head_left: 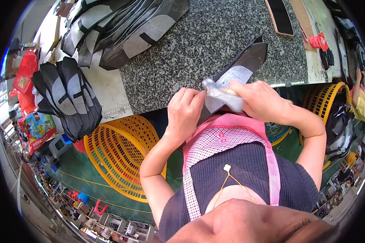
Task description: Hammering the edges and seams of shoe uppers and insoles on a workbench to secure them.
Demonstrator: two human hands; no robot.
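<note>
A long black piece with a pale grey patch [251,58], which looks like a cut shoe part, lies at the front edge of the speckled stone slab [170,77]. My left hand [183,111] is closed at its near-left side, fingers pinching its edge. Wrapped round a hammer [225,98] is my right hand [263,101]. The hammer's metal head, smeared by motion, is over the piece close to my left fingertips. Whether it touches the piece, I cannot tell.
Several similar black pieces are heaped in a pile [129,28] at the far left, with another bundle [69,97] at the left edge. A phone [280,17] rests far right. Below the table stand a yellow basket [121,154] and another basket [314,101].
</note>
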